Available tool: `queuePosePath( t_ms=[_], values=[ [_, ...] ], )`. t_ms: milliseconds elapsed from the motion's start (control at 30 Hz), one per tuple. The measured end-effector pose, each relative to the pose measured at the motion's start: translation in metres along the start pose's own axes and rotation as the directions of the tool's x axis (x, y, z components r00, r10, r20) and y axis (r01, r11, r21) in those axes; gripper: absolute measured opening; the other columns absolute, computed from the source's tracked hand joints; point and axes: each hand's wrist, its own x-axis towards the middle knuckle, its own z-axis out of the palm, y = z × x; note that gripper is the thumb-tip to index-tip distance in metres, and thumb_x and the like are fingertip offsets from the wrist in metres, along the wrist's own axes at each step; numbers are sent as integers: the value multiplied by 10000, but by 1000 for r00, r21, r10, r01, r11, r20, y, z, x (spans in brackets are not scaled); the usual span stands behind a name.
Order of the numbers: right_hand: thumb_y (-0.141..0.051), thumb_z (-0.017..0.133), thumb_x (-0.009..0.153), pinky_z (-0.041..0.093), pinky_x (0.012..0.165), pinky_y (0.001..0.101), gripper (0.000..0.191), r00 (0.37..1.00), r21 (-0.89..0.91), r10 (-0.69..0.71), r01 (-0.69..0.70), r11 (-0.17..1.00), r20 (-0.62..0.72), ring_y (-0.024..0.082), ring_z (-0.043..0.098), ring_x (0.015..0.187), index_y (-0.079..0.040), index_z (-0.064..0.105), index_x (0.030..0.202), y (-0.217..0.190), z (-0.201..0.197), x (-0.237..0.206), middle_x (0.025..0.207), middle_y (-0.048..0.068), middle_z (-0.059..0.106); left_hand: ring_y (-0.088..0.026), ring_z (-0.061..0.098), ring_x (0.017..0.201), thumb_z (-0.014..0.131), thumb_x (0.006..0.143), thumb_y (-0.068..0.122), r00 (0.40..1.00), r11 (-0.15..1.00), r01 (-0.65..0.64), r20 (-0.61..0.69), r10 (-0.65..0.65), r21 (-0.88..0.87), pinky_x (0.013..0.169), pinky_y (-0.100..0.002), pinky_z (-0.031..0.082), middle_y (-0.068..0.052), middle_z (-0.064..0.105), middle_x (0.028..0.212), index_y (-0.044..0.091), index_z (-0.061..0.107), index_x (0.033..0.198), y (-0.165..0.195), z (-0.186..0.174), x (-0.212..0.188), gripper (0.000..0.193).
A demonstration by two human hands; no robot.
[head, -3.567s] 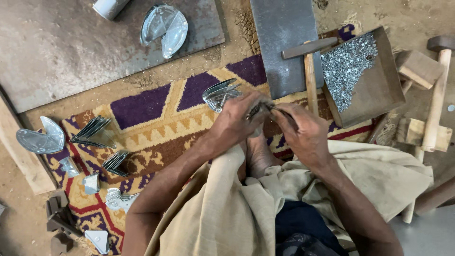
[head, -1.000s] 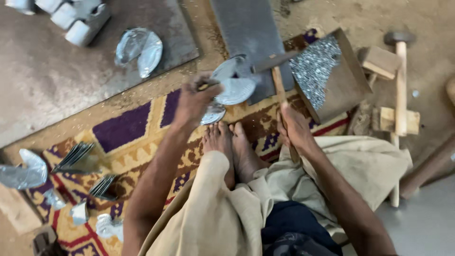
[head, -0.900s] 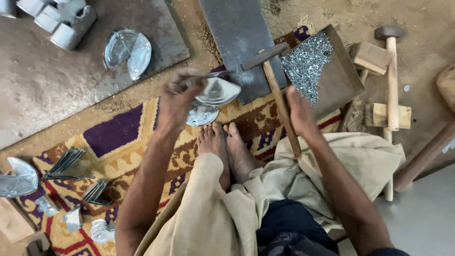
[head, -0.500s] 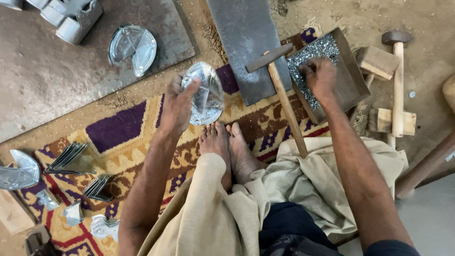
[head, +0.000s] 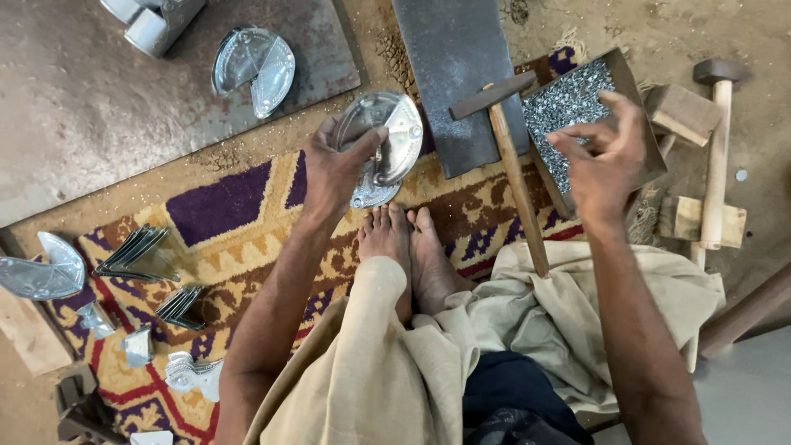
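Observation:
My left hand (head: pixel 336 169) grips a shiny round metal piece (head: pixel 389 136) made of fan-shaped plates and holds it upright above the carpet, just beyond my bare feet (head: pixel 408 247). My right hand (head: pixel 601 152) hovers over the near edge of a brown tray of small silvery metal bits (head: pixel 568 97). Its thumb and forefinger are pinched together, and I cannot see whether a tiny bit sits between them. A hammer (head: pixel 512 169) with a long wooden handle lies between my hands, its head resting on a dark metal slab (head: pixel 461 74).
A large rusty plate (head: pixel 99 115) at top left carries a similar round metal piece (head: pixel 254 62) and pale cylinders (head: pixel 152 21). Stacks of metal blades (head: pixel 136 251) and loose shiny parts (head: pixel 45 268) lie on the patterned carpet (head: pixel 222 206). A wooden mallet (head: pixel 715 148) and wooden blocks (head: pixel 682 111) sit at right.
My left hand has raised the round piece and turned it upright. My right hand left the hammer handle, reached into the tray of bits, and now lifts out with pinched fingers.

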Motion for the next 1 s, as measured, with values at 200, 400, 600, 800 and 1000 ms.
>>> queuePosePath(
  t_ms=[200, 400, 600, 800, 1000],
  values=[
    [-122, 792, 1036, 572, 645, 260, 659, 960, -122, -94, 130, 984, 264, 147, 772, 843, -58, 372, 1539, -42, 70, -7, 1129, 88, 791, -185, 728, 758, 828, 854, 277, 998, 993, 60, -7, -61, -100, 688, -382, 646, -85, 796, 916, 29, 767, 1071, -4, 3, -1, 336],
    [-295, 898, 888, 619, 758, 322, 946, 941, -266, -167, 249, 931, 296, 253, 711, 999, 3, 263, 1523, -66, 76, -9, 1267, 187, 639, -128, 707, 827, 816, 885, 222, 998, 990, -52, 22, 55, -130, 728, -301, 597, -51, 778, 960, 36, 743, 1105, -3, 8, -5, 297],
    [-247, 845, 1036, 573, 903, 335, 690, 974, -413, -170, 219, 884, 153, 228, 658, 1011, -18, 356, 1464, -55, 32, -55, 1266, 186, 604, -154, 697, 831, 858, 851, 228, 998, 982, 13, 70, 0, -187, 758, -291, 582, -82, 785, 971, 26, 751, 1115, -10, 19, 2, 349],
    [-320, 676, 1008, 441, 461, 259, 276, 741, -65, 600, -612, 788, 301, 95, 506, 589, -71, 570, 1059, -46, 17, -65, 799, 35, 577, -174, 740, 838, 869, 803, 252, 989, 968, 138, 80, -123, -209, 773, -306, 612, -108, 809, 1023, 33, 784, 1063, -11, 43, 11, 350],
    [-451, 489, 1076, 331, 352, 278, 395, 760, -32, 533, -563, 826, 371, 90, 396, 443, -101, 534, 899, -53, -2, -81, 591, -8, 424, -228, 756, 902, 863, 754, 204, 984, 921, 177, 85, -157, -348, 762, -402, 675, -132, 797, 1048, 46, 775, 1044, -17, 57, 18, 342]
  ],
)
